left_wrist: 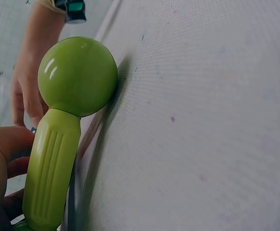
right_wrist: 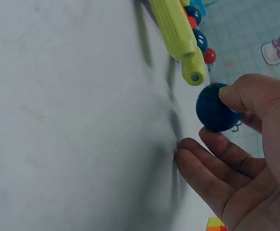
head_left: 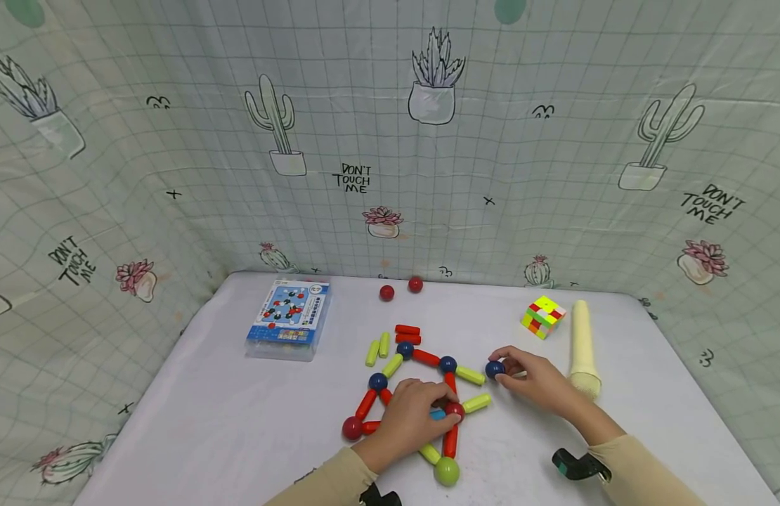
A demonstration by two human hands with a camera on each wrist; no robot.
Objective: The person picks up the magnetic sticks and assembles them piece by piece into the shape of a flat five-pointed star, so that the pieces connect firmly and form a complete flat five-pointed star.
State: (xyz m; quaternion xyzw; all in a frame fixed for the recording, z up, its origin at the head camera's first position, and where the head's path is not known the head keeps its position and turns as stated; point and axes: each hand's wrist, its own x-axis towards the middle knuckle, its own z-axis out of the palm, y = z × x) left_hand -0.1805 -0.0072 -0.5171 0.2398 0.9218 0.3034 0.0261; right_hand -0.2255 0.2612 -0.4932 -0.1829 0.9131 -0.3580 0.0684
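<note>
Right hand (head_left: 535, 379) pinching a blue ball (head_left: 494, 370) between thumb and fingers
The ball is near the free ends of two yellow-green rods (head_left: 471, 376); the left hand (head_left: 412, 414) grips a red ball (head_left: 455, 410) on the joined frame (head_left: 450, 441)

A screened tabletop booth — cactus-print cloth (head_left: 339, 246) around a white table (head_left: 194, 400).

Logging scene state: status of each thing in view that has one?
Ball-and-rod structure: joined; two yellow-green rods end free
Left hand: gripping structure's red ball
Right hand: pinching dark blue ball
Dark blue ball: held, unattached
Two red rods: loose
Two far red balls: loose
Puzzle cube: scrambled
Plastic case: looks closed
</note>
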